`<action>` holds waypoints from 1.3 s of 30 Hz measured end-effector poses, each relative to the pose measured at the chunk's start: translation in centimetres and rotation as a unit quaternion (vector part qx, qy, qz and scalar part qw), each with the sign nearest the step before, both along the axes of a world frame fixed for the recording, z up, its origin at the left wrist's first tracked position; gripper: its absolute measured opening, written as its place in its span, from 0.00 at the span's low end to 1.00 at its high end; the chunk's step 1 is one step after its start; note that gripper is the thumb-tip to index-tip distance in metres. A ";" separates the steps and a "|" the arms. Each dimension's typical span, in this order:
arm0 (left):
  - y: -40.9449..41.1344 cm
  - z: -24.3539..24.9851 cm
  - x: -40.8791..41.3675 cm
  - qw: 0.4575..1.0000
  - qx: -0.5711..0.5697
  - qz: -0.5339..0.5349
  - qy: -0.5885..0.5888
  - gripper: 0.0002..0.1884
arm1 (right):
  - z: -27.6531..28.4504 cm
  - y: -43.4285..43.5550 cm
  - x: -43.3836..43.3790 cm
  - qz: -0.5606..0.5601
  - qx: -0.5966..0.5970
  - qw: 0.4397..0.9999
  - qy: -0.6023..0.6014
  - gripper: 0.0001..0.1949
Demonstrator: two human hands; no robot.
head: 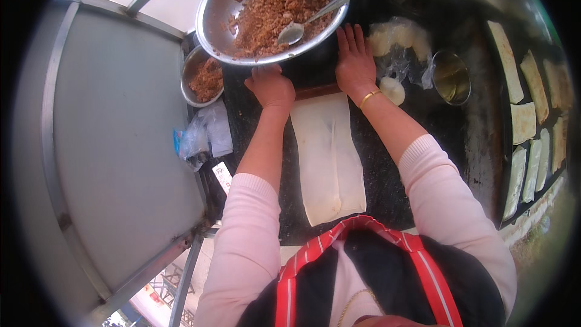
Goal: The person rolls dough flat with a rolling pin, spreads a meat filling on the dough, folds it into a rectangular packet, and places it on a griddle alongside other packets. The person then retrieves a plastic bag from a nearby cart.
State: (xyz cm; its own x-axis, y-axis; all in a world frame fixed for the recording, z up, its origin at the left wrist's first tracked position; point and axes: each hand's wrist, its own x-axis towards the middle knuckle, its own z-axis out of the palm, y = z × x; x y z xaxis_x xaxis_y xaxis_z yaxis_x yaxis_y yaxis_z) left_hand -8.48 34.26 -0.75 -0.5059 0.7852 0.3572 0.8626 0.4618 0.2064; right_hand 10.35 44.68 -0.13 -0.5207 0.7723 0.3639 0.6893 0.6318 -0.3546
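Observation:
A long, thin sheet of dough [329, 159] lies flat on the dark speckled worktop, its near end close to the apron. Across its far end lies a reddish-brown wooden rolling pin [317, 91]. My left hand [271, 86], fingers curled, is at the pin's left end. My right hand [357, 56] rests at the right end with its fingers stretched forward; its palm hides that end of the pin. Just beyond my hands stands a large metal bowl [206, 32] of reddish minced filling [272, 13], with a metal spoon [291, 33] in it.
A smaller bowl [185, 86] of filling and plastic bags [199, 134] are at left. Right of my right hand are a dough ball [392, 90], bagged dough pieces [399, 38] and a metal container of oil [451, 78]. Flat breads [523, 122] lie on a griddle at far right.

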 end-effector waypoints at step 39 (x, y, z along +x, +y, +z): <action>-0.9 -1.7 -0.4 0.987 0.115 -0.096 -0.051 0.14 | -0.3 0.7 0.6 0.205 0.013 0.976 -0.071 0.19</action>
